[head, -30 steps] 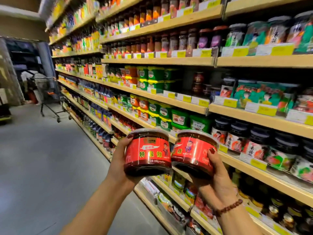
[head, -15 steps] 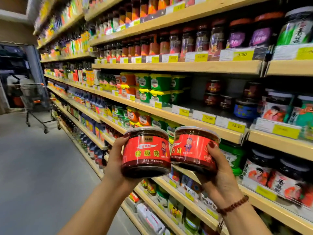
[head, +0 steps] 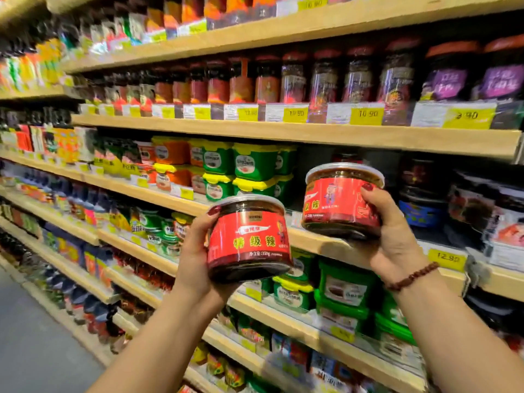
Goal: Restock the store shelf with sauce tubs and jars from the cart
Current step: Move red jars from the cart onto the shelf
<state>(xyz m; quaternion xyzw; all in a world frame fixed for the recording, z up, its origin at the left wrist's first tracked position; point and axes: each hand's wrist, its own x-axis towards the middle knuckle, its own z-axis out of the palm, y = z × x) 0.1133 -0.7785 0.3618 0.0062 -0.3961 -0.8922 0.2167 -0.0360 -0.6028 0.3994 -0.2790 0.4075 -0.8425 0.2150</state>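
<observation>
- Holding two red-label tubs up to the shelving, one per hand. The left hand (head: pixel 195 262) grips the left sauce tub (head: pixel 249 242) from side and base, fingers (head: pixel 213 211) curled round it. The right hand (head: pixel 394 242) grips the right sauce tub (head: pixel 340 202), fingers wrapped over its right side.
- Right sauce tub is the higher one. It hangs just above the front edge of the middle shelf (head: pixel 320 242), before a dark gap between the stacked green tubs (head: pixel 255 163) and the dark jars (head: pixel 422 194). That gap is likely the slot.
- Step in hand, as judged: seating the right sauce tub.
- It sits slightly tilted, so level it first. The clear lid shows oily sauce.
- Lift the base over the price tag (head: pixel 447 259) strip, set it flat on the board, then slide it back with the label facing out.
- Loosen the grip only once the whole base is on the shelf.
- Left sauce tub is lower and apart from the shelf. Keep it out of the right arm's path.
- Risks: nudging the green stack, or the beaded bracelet (head: pixel 411 276) catching a tag.
</observation>
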